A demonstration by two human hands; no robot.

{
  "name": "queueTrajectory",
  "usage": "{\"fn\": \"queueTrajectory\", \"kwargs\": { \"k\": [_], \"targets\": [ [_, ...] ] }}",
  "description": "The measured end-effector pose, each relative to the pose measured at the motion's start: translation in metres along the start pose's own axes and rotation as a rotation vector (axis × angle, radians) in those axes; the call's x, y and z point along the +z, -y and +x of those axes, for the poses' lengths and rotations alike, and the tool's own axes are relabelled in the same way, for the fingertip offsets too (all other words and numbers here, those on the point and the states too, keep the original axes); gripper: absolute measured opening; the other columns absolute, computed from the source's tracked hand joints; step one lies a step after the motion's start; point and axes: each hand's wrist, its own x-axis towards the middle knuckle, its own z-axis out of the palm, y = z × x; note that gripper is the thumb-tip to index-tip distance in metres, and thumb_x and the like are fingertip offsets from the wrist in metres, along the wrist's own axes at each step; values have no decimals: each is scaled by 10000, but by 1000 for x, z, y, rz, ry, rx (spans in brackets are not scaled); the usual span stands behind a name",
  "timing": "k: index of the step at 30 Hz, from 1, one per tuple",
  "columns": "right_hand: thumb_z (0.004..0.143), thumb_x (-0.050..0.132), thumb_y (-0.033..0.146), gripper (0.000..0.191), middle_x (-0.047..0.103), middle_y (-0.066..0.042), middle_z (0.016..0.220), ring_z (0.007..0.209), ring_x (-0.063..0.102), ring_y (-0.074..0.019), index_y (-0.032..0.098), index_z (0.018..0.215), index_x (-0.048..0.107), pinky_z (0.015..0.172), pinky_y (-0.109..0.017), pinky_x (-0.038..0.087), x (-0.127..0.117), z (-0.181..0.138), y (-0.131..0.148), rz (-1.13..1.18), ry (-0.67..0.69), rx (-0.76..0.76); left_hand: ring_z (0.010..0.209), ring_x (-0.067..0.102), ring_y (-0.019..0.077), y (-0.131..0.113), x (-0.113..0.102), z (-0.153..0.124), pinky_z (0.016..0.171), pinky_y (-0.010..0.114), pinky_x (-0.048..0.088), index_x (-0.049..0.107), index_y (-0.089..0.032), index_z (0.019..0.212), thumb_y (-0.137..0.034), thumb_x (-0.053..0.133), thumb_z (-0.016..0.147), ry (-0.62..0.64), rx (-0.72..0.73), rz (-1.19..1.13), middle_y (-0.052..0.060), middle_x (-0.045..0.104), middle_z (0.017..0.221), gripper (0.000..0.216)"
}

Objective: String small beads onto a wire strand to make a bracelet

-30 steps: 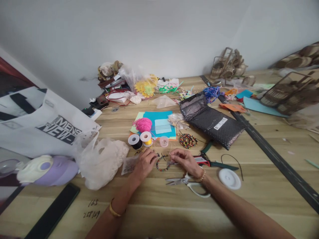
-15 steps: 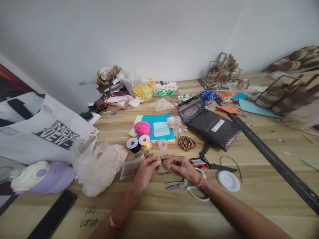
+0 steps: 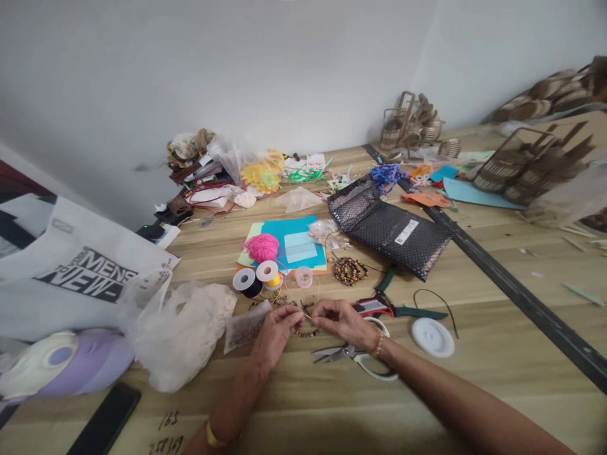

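My left hand [image 3: 281, 328] and my right hand [image 3: 342, 321] are close together over the table, thumb and fingers pinched. A short, thin, pale cord [image 3: 308, 316] runs between their fingertips. Just below it, partly hidden by the fingers, hangs or lies a string of multicoloured beads [image 3: 307, 333]; whether it touches the table I cannot tell. Scissors with white handles [image 3: 348, 351] lie under my right wrist. Beside my left hand is a small clear bag of beads [image 3: 244, 327]. A coil of strung beads [image 3: 349, 271] rests beyond my right hand.
Beyond the hands stand thread spools [image 3: 247, 282], with pink yarn [image 3: 262, 246] and a black bubble mailer [image 3: 391, 230]. A red box cutter [image 3: 372, 306] and white spool [image 3: 432, 337] lie right. A plastic bag [image 3: 183, 332] and phone [image 3: 105, 420] are left.
The hands have drawn slightly closer together, with the strand now stretched between the fingertips. The camera view has shifted a little, so most things appear further left.
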Motion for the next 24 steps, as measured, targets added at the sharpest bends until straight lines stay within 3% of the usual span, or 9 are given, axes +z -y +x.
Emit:
{"fn": "queueTrajectory", "kwargs": {
  "k": [24],
  "targets": [
    [841, 584, 430, 310, 544, -1, 655, 613, 433, -122, 139, 739, 612, 564, -230, 334, -1, -1, 7, -78, 34, -20, 606, 545, 105, 0, -1, -2, 629, 232, 409, 713, -136, 711, -296, 801, 610, -22, 7, 75, -5, 644, 618, 209]
  ]
}}
